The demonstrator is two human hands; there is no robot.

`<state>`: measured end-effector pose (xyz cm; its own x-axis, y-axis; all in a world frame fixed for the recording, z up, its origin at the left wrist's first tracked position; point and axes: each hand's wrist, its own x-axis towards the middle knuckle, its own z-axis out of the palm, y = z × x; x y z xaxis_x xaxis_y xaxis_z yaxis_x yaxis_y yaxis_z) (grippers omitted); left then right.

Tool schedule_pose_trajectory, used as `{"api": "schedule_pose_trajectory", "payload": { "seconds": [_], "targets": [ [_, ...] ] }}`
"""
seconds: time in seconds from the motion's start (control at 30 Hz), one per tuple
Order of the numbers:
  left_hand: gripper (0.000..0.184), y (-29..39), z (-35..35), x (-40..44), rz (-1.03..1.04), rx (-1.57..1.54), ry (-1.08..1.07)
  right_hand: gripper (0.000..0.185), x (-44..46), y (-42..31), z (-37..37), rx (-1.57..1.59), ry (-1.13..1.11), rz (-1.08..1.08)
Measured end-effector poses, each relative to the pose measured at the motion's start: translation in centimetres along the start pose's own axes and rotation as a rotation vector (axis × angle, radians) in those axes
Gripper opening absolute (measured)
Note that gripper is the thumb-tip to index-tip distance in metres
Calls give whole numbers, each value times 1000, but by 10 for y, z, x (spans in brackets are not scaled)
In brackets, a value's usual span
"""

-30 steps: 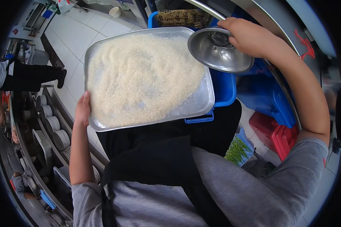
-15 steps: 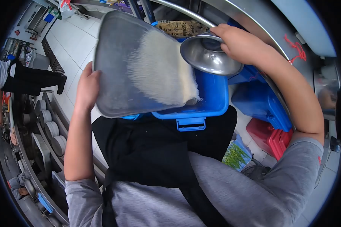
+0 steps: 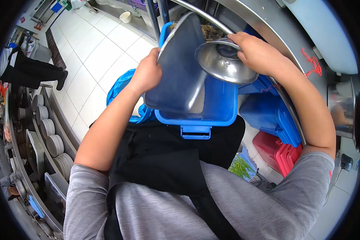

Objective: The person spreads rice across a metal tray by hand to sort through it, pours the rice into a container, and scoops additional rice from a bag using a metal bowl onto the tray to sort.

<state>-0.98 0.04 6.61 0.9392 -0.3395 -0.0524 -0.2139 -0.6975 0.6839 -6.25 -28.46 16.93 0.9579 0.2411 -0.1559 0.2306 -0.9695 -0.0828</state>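
Note:
My left hand (image 3: 147, 72) is closed on the near rim of a grey tray (image 3: 178, 68), which is tipped steeply over a blue tub (image 3: 222, 100). The visible inner face of the tray is bare. In the tub, pale rice-like grains (image 3: 199, 102) show beside the tray's lower edge. My right hand (image 3: 258, 52) grips a shiny metal bowl (image 3: 226, 66) by its rim and holds it tilted over the tub's far right side. How much grain lies in the tub is hidden by the tray and bowl.
A blue plastic bag (image 3: 122, 86) lies left of the tub. Stacked blue tubs (image 3: 268, 114) and red bins (image 3: 274, 148) stand on the right, near green vegetables (image 3: 242, 167). Shelves with plates (image 3: 55, 145) line the left, where another person (image 3: 28, 68) stands.
The tray has swung right and tipped much more steeply, and the grains have slid off its face. My left hand has moved right with it. The bowl has shifted only slightly.

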Motion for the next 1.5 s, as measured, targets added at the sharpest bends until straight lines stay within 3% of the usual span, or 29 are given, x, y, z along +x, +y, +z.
{"api": "schedule_pose_trajectory", "payload": {
  "seconds": [0.5,0.57,0.63,0.7,0.77,0.83,0.9,1.1,1.4,1.5],
  "targets": [
    [47,-6,-12,-31,58,-109,123,47,0,-1,-3,15,-23,-14],
    [49,-38,-26,-28,15,-358,156,45,-1,2,0,36,15,-58],
    [55,-29,-61,-47,-185,-608,113,44,-1,3,-8,57,58,-109],
    [60,-48,-84,-62,-222,-776,105,39,-1,-1,-22,347,52,-189],
    [60,-74,-97,-80,-266,-904,102,39,-4,-11,-41,469,-63,-103],
    [59,-95,-92,-85,-309,-1034,92,37,-7,-12,-45,683,62,-35],
    [59,-124,-74,-87,-357,-1113,64,35,-8,-18,-48,677,81,-4],
    [61,-180,-52,-62,-428,-1265,-50,28,-24,-31,5,864,89,163],
    [60,-155,22,-45,-517,-1302,-235,23,-77,-45,112,1376,279,574],
    [57,-140,37,-47,-422,-1227,-294,22,-69,-69,138,1529,359,700]
  ]
}}
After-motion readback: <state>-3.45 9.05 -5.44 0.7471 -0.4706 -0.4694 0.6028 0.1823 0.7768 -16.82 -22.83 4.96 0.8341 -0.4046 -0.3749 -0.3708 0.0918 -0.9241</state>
